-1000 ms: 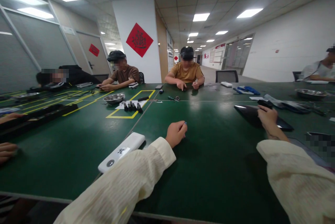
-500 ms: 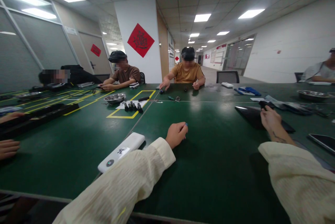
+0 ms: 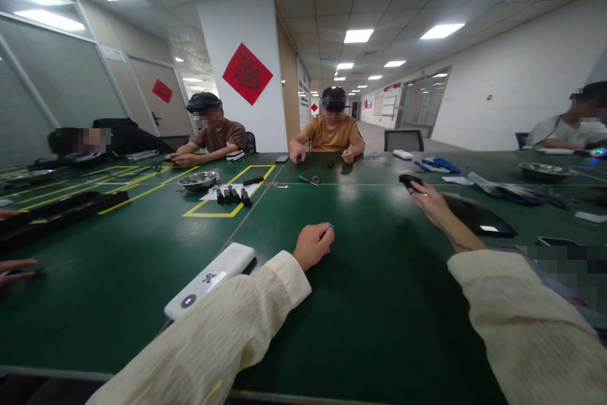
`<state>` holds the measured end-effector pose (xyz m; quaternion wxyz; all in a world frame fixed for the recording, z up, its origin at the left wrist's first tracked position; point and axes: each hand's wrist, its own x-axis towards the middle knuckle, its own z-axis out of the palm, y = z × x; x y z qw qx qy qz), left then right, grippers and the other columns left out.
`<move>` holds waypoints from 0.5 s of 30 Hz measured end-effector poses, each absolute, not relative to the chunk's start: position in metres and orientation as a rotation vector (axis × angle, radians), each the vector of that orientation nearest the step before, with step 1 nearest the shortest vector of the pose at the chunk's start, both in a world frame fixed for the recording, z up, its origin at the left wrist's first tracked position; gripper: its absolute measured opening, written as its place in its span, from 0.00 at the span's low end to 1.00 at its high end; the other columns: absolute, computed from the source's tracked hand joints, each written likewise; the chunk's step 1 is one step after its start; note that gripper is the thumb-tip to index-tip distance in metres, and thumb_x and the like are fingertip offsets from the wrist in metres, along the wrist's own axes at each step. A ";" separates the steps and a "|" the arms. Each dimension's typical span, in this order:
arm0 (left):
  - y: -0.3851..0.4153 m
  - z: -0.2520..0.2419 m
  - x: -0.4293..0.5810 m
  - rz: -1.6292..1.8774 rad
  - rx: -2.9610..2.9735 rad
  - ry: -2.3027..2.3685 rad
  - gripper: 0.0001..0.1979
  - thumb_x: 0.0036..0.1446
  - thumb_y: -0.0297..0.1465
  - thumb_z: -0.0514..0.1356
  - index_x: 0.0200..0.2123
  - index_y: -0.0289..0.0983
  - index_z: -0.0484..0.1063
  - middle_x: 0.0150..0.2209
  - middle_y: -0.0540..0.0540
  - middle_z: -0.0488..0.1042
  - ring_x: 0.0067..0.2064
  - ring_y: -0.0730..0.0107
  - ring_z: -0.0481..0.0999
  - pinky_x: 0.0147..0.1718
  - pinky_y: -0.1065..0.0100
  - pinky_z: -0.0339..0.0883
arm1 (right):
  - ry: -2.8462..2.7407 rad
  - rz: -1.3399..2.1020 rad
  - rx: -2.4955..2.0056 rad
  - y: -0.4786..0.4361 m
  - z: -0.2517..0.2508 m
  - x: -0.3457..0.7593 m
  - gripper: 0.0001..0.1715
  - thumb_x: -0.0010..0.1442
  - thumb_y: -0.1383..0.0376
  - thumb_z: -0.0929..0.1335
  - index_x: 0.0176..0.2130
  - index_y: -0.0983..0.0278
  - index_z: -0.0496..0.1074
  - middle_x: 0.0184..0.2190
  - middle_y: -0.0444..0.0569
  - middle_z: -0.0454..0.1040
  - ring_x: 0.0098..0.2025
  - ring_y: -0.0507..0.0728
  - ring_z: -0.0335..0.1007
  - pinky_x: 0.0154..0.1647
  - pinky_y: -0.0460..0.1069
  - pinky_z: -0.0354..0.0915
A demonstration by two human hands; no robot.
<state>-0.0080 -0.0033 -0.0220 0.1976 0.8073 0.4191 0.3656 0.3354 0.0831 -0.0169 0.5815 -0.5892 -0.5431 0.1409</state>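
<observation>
My left hand (image 3: 313, 244) rests on the green table (image 3: 370, 304), fingers curled into a loose fist with a small blue tip showing at the fingertips. My right hand (image 3: 429, 203) reaches forward over the table, fingers closed on a small black object (image 3: 408, 181) held just above the surface. A black flat tray (image 3: 478, 218) lies just right of that hand. Both arms wear cream sleeves.
A white power bank (image 3: 208, 278) lies left of my left arm. Farther off are a metal bowl (image 3: 198, 180), small black parts (image 3: 231, 195) in a yellow-taped rectangle, and scissors (image 3: 307, 180). Several people sit around the table; another person's hand (image 3: 16, 266) rests at the left edge.
My right hand has lifted the black object off the tray area and moved it left and forward. My left hand has stayed in place.
</observation>
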 end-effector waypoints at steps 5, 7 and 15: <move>-0.004 -0.020 -0.009 0.995 2.352 1.205 0.17 0.59 0.33 0.45 0.21 0.37 0.63 0.15 0.54 0.66 0.20 0.77 0.67 0.23 0.75 0.55 | -1.393 0.983 -1.052 0.079 -0.021 0.245 0.22 0.48 0.65 0.69 0.45 0.60 0.75 0.61 0.50 0.53 0.53 0.58 0.65 0.53 0.52 0.61; -0.005 -0.018 -0.009 0.960 2.460 1.232 0.17 0.59 0.33 0.45 0.21 0.37 0.64 0.15 0.53 0.66 0.20 0.76 0.66 0.23 0.74 0.54 | -1.464 1.132 -0.955 0.068 -0.023 0.211 0.22 0.48 0.63 0.70 0.46 0.59 0.74 0.61 0.49 0.53 0.55 0.58 0.63 0.55 0.53 0.59; -0.015 -0.021 -0.001 0.623 3.102 0.881 0.11 0.51 0.32 0.53 0.22 0.36 0.71 0.22 0.43 0.72 0.25 0.66 0.69 0.29 0.65 0.59 | -1.997 1.105 -0.738 0.024 -0.026 0.136 0.17 0.55 0.57 0.66 0.43 0.56 0.76 0.59 0.44 0.60 0.63 0.59 0.49 0.65 0.55 0.38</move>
